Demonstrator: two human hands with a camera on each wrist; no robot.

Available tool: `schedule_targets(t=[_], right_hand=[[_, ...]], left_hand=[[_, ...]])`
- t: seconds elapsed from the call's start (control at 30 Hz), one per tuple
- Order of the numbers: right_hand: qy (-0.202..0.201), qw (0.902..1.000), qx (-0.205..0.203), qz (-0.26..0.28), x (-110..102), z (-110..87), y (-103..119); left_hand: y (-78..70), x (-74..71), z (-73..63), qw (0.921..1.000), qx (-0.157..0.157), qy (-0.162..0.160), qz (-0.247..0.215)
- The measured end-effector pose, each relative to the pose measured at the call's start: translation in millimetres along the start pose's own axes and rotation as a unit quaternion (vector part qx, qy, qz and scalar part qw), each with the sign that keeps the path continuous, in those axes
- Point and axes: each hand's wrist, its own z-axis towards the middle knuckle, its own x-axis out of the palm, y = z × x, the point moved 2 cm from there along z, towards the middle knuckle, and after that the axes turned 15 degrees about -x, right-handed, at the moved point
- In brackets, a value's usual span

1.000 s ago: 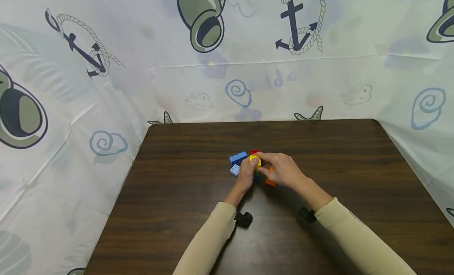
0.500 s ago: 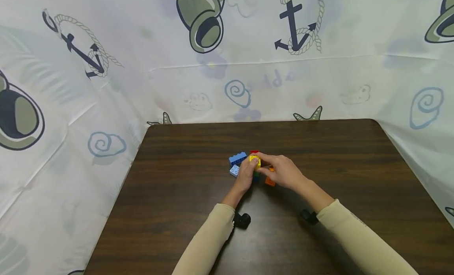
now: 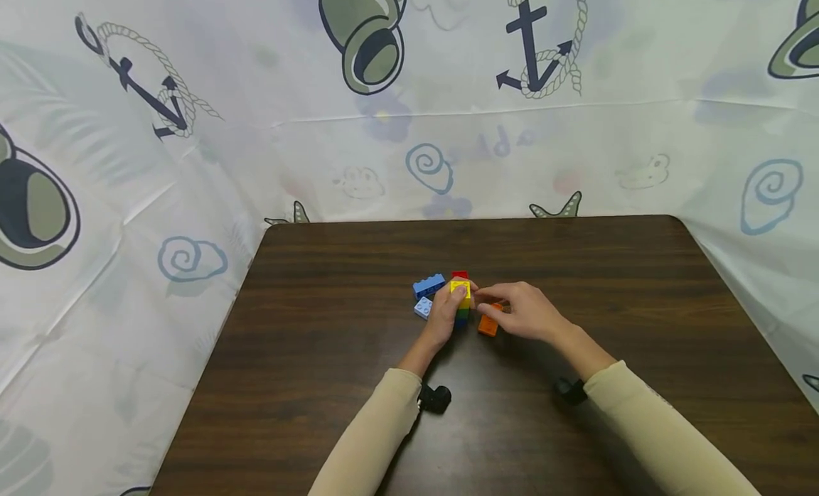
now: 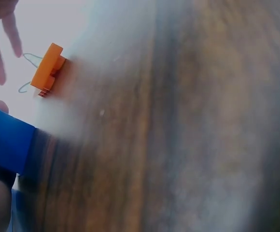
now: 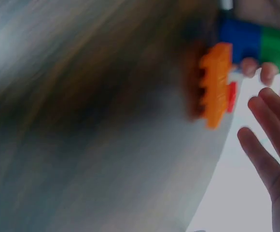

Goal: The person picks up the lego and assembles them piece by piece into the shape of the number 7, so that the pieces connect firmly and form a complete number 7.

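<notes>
In the head view my left hand [image 3: 440,317] grips a small stack of toy building bricks, its thumb on the yellow top brick [image 3: 465,303]. Below the yellow come a green brick [image 5: 278,50] and a dark blue brick [image 5: 241,41], both plain to see in the right wrist view. My right hand [image 3: 525,313] is just to the right of the stack, apart from it, with fingers extended and nothing in them. Under those fingers an orange brick [image 3: 488,326] lies on the table, its far end partly covered in the head view.
Behind the stack shows a red brick [image 3: 459,274]. Left of it lie a blue brick [image 3: 429,286] and a light blue brick [image 3: 423,308], the latter partly behind my left hand. The dark wooden table [image 3: 345,382] ends at a printed cloth backdrop [image 3: 358,155].
My right hand has let go of the yellow brick and drawn back to the right, over the orange brick. My left hand keeps its grip on the stack in about the same place.
</notes>
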Motion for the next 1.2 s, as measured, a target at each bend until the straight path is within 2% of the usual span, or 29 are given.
schedule_targets(t=[0.13, 0.23, 0.33, 0.57, 0.83, 1.07, 1.2], right_hand=[[0.062, 0.9965, -0.015, -0.053, 5.1, -10.2, -8.2], [0.12, 0.9913, -0.025, -0.048, 10.0, -13.6, -11.7], [0.143, 0.9891, -0.02, -0.026, 12.7, -14.5, -13.7], [0.141, 0.9884, -0.031, -0.048, 13.6, -13.9, -13.2], [0.136, 0.9874, -0.01, -0.079, 13.2, -14.4, -13.1], [0.102, 0.9914, -0.005, -0.082, 13.0, -16.4, -13.2], [0.089, 0.9907, -0.005, -0.102, 12.8, -16.2, -13.7]], left_hand=[[0.8, 0.1, 0.6, 0.9995, 0.013, 0.024, -0.019], [1.9, -0.1, 0.6, 0.9993, 0.007, 0.024, -0.026], [2.8, -0.3, 0.8, 0.9993, 0.001, 0.023, -0.031], [3.5, -0.3, -0.8, 0.9995, 0.003, 0.016, -0.029], [2.3, -2.9, -1.4, 0.9992, 0.005, 0.025, -0.032], [4.2, -5.2, -1.0, 0.9993, 0.015, 0.022, -0.028], [4.4, -4.3, -0.1, 0.999, 0.025, 0.024, -0.027]])
